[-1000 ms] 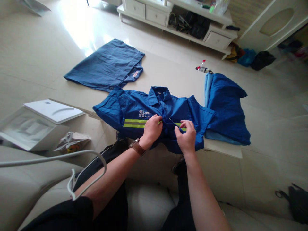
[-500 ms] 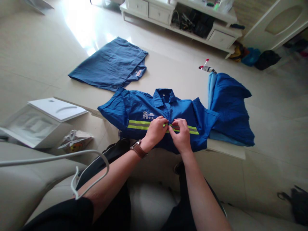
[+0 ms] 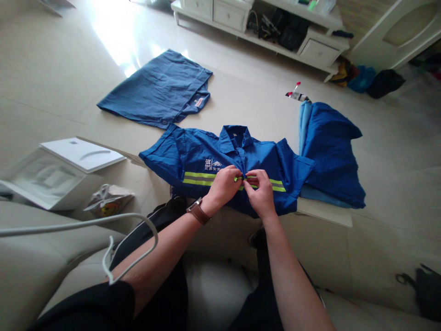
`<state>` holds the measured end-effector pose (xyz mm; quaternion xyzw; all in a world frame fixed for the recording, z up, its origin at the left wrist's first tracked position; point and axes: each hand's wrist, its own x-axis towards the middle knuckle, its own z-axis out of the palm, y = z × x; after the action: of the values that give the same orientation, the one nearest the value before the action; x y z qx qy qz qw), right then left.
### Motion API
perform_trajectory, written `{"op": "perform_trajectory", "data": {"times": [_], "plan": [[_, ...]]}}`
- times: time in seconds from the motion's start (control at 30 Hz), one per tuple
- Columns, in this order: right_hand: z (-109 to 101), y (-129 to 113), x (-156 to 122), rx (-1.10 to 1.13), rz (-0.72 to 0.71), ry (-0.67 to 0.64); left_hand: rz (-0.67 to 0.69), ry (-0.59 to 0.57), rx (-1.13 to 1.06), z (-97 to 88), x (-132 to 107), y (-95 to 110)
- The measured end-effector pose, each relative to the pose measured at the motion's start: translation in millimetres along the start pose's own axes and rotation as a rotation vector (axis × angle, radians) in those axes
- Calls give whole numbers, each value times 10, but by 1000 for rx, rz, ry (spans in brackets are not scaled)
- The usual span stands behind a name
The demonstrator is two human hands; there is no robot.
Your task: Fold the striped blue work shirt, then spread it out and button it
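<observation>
A blue short-sleeved work shirt (image 3: 206, 142) lies face up before me, collar pointing away, with a yellow-green and grey reflective stripe and white lettering on its chest. My left hand (image 3: 225, 186) pinches the front edge of the shirt at the stripe, and a brown-strapped watch (image 3: 199, 211) is on that wrist. From the other side my right hand (image 3: 259, 191) pinches the same front opening, its fingertips touching or nearly touching the left ones. Whatever small part lies between the fingertips is hidden. The shirt's lower part hangs over the near edge.
A folded blue garment (image 3: 155, 89) lies at the back left. Stacked blue clothes (image 3: 334, 151) sit at the right, near a small red-capped item (image 3: 296, 92). An open white box (image 3: 65, 170) and a plastic bag (image 3: 109, 202) are at left. A pale cable (image 3: 86, 223) crosses the lower left.
Both hands stay at the shirt's front opening, with only a slight shift of the fingers. The view has moved a little; the clothes lie as before.
</observation>
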<state>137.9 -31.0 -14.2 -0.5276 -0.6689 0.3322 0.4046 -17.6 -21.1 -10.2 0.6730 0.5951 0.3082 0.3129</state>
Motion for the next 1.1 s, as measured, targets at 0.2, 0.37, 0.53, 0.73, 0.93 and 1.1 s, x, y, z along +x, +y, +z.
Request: {"op": "perform_trajectory", "data": {"times": [0.2, 0.37, 0.53, 0.73, 0.93, 1.1], "plan": [[6, -10, -4, 1, -4, 20, 23, -8, 17, -7, 2, 10], [35, -35, 0, -45, 10, 52, 39, -23, 11, 13, -15, -3], [31, -70, 6, -55, -23, 47, 23, -14, 3, 18, -21, 1], [-2, -19, 14, -174, -37, 132, 10, 21, -18, 28, -17, 14], [1, 44, 2, -231, -42, 114, -20, 47, -20, 14, -6, 1], [11, 14, -27, -288, -78, 59, -12, 38, -15, 16, -2, -22]]}}
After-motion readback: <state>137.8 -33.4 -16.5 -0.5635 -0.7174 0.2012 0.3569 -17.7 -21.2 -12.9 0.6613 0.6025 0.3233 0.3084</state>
